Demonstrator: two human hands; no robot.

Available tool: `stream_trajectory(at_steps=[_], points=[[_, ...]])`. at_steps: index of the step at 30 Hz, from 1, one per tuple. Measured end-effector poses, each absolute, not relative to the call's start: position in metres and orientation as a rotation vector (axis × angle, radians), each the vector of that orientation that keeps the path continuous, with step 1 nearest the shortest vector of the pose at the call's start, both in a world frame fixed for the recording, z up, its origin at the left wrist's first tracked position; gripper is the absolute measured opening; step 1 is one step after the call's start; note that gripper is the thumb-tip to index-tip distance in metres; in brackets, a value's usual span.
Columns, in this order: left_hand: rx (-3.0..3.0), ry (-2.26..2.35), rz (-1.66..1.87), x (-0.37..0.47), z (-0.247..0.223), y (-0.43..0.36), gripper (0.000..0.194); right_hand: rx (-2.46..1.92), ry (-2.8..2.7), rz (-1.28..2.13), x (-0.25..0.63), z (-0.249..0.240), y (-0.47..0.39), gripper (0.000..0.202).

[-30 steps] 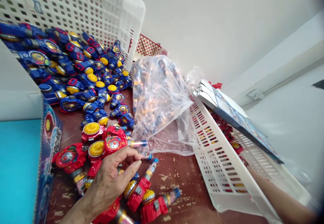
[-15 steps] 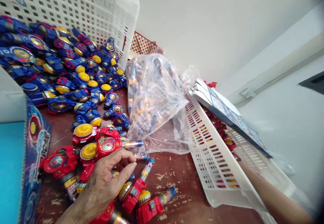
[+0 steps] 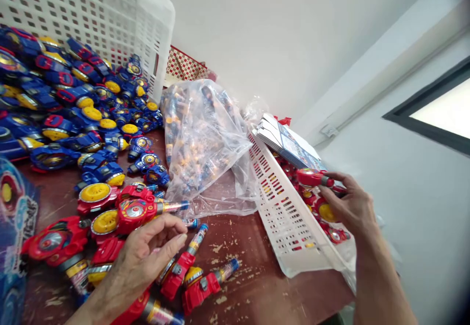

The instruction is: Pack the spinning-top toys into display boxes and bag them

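My right hand [image 3: 348,200] pinches a red toy launcher [image 3: 312,177] by its grey end, above the white basket [image 3: 297,261] at the right. More red toys [image 3: 326,211] lie inside that basket. My left hand [image 3: 150,251] hovers over a group of red toys on the brown table, its fingers curled loosely and apart with nothing between them. Close by it are a red toy with a silver disc [image 3: 135,211] and another red toy [image 3: 178,275], both with candy-filled tubes. Parts of the toys under the left hand are hidden.
Blue toys [image 3: 55,156] are heaped at the left before a tipped white crate [image 3: 154,36]. A clear bag of tubes [image 3: 205,144] stands mid-table. Flat printed cartons [image 3: 290,144] lie across the right basket. A printed box [image 3: 12,217] stands at the left edge.
The view has turned to the right. My right hand, previously hidden behind the cartons and basket, has come into view holding a red toy. My left hand keeps nearly the same pose.
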State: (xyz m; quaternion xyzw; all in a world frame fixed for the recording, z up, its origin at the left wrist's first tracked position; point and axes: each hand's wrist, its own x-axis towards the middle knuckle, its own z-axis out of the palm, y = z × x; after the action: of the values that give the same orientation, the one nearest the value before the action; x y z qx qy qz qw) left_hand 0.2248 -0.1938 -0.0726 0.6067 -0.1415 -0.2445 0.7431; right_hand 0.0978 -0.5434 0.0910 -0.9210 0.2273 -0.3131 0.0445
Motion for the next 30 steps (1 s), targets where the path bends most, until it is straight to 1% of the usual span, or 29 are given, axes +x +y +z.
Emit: stream_trajectory(at_steps=[1, 3, 5, 6, 8, 10, 12, 15, 17, 19, 22, 25, 26, 29, 30], points=[[1.287, -0.304, -0.614, 0.225, -0.069, -0.194, 0.024, -2.792, 0.601, -0.919, 0.101, 0.086, -0.519, 0.036], [1.173, -0.295, -0.747, 0.224, -0.061, -0.195, 0.041, -2.706, 0.164, -0.675, 0.113, 0.067, -0.464, 0.030], [1.021, -0.286, -0.831, 0.223, -0.054, -0.198, 0.057, -2.534, -0.175, -0.438, 0.130, 0.041, -0.414, 0.030], [0.951, -0.281, -0.850, 0.223, -0.052, -0.199, 0.059, -2.450, -0.292, -0.333, 0.138, 0.027, -0.395, 0.032], [0.870, -0.231, -0.869, 0.223, -0.052, -0.199, 0.052, -2.324, -0.393, -0.200, 0.153, 0.001, -0.373, 0.035], [0.877, -0.127, -0.836, 0.226, -0.055, -0.194, 0.041, -2.289, -0.327, -0.151, 0.166, -0.021, -0.374, 0.039], [0.902, -0.038, -0.761, 0.229, -0.058, -0.183, 0.037, -2.370, -0.181, -0.152, 0.176, -0.040, -0.392, 0.033], [0.912, 0.049, -0.667, 0.231, -0.058, -0.165, 0.041, -2.543, -0.049, -0.143, 0.187, -0.066, -0.425, 0.012], [0.891, 0.131, -0.660, 0.228, -0.055, -0.157, 0.048, -2.589, -0.027, -0.102, 0.193, -0.079, -0.440, 0.007], [0.854, 0.194, -0.686, 0.224, -0.052, -0.153, 0.053, -2.611, -0.005, -0.094, 0.200, -0.087, -0.447, 0.012], [0.837, 0.236, -0.705, 0.220, -0.050, -0.153, 0.055, -2.675, 0.071, -0.161, 0.219, -0.091, -0.450, 0.020], [0.852, 0.251, -0.644, 0.220, -0.049, -0.155, 0.056, -2.734, 0.111, -0.140, 0.247, -0.094, -0.448, 0.014], [0.852, 0.246, -0.626, 0.221, -0.048, -0.155, 0.058, -2.741, 0.103, -0.109, 0.257, -0.095, -0.447, 0.017], [0.832, 0.215, -0.618, 0.221, -0.043, -0.152, 0.063, -2.738, 0.032, -0.036, 0.279, -0.099, -0.441, 0.034], [0.825, 0.210, -0.619, 0.221, -0.041, -0.151, 0.063, -2.738, 0.011, -0.017, 0.284, -0.100, -0.438, 0.037]])
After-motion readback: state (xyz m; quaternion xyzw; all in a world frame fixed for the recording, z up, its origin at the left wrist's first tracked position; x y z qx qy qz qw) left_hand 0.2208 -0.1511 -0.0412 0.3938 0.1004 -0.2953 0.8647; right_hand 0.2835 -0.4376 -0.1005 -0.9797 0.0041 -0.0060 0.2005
